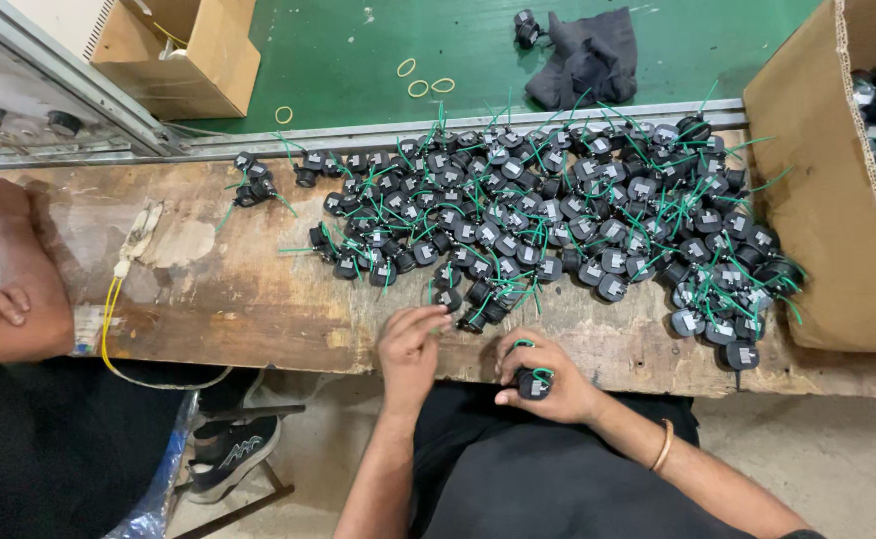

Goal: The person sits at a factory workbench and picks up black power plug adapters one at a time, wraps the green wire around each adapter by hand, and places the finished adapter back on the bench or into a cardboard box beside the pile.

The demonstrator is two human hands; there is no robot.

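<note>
The right hand (543,374) pinches a small black plastic component with a green wire (532,382) at the bench (258,299) edge, just below the big heap of like parts (548,215). It looks light, rigid and easy to grip by its body; the thin wire seems floppy and apt to snag. The left hand (410,344), fingers curled loosely together, holds nothing, touching the heap's near fringe. A cardboard box (827,200) stands right of the heap; another person's forearm (13,269) rests well to the heap's left.

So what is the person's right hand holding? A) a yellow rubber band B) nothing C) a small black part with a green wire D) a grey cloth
C: the right hand grips a small black part with a green wire at the edge of the wooden bench.
</note>
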